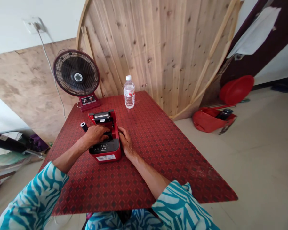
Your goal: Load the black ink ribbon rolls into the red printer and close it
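Observation:
A red and black label printer (105, 147) stands on the table with its lid (102, 117) raised at the back. My left hand (97, 134) reaches over its left side into the opened compartment. Its fingers curl down around a dark part inside, which they mostly cover, so I cannot make out what it is. Against the printer's right wall rests my right hand (126, 140), its fingers stretched along the side and gripping nothing. A small black roll (84, 126) with a white core end stands just left of the printer, beyond my left wrist.
The table (153, 153) has a red patterned cover. At its back left stands a fan (77, 75); a clear water bottle (129, 92) is behind the printer, to the right. On the floor at right are a red bag (204, 119) and a red basin (237, 90).

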Motion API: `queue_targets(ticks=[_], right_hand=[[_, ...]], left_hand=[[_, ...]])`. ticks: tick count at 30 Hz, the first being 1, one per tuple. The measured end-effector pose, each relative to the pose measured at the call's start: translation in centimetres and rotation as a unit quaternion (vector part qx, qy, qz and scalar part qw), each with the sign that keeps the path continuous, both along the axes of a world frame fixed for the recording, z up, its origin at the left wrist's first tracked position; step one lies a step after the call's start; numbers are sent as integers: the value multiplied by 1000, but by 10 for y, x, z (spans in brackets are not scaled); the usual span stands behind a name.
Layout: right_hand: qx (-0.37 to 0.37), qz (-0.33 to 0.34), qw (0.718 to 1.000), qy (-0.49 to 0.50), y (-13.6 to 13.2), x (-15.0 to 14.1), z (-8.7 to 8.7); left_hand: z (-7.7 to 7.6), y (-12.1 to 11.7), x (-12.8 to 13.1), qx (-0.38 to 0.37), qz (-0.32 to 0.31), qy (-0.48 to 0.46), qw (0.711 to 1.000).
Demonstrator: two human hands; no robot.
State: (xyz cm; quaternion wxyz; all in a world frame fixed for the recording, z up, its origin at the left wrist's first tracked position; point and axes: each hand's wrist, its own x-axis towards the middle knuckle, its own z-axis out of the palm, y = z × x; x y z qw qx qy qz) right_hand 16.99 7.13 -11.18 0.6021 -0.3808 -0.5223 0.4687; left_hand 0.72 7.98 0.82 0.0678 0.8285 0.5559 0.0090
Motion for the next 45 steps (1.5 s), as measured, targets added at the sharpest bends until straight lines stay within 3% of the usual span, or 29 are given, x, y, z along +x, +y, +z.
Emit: queue_targets(ticks=[5, 8, 14, 17, 19, 22, 25, 30, 34, 38, 40, 43, 45], right_hand=[[3, 9, 1000, -1, 0, 1, 0], [-1, 13, 1000, 0, 0, 1, -1], [2, 8, 1000, 0, 0, 0, -1], [-4, 5, 1000, 2, 0, 0, 0], [-5, 6, 1000, 5, 0, 0, -1], [-11, 8, 1000, 16, 1, -1, -3], [-22, 13, 999, 31, 1, -1, -5], [-23, 20, 999, 33, 0, 0, -6], [-30, 20, 999, 30, -2, 1, -4], [-33, 22, 999, 22, -4, 3, 0], [-34, 23, 999, 19, -4, 4, 1], [-40, 23, 999, 18, -5, 4, 1], [-41, 22, 999, 19, -5, 3, 1]], left_hand=[[1, 13, 3, -57, -30, -7, 998], [7, 8, -1, -80, -53, -35, 995], [17, -36, -25, -50, -45, -207, 976], [9, -58, -37, -18, -63, -228, 972], [-3, -69, -45, 34, -41, -271, 961], [-25, -78, -55, 83, 71, -364, 925], [-43, -82, -59, 19, 161, -457, 874], [-51, -81, -52, -85, 167, -595, 782], [-59, -75, -49, -67, 191, -625, 754], [-68, -72, -50, -72, 181, -636, 747], [-66, -74, -50, -44, 187, -625, 757], [-53, -81, -46, 74, 180, -567, 801], [-42, -84, -41, 145, 120, -507, 841]])
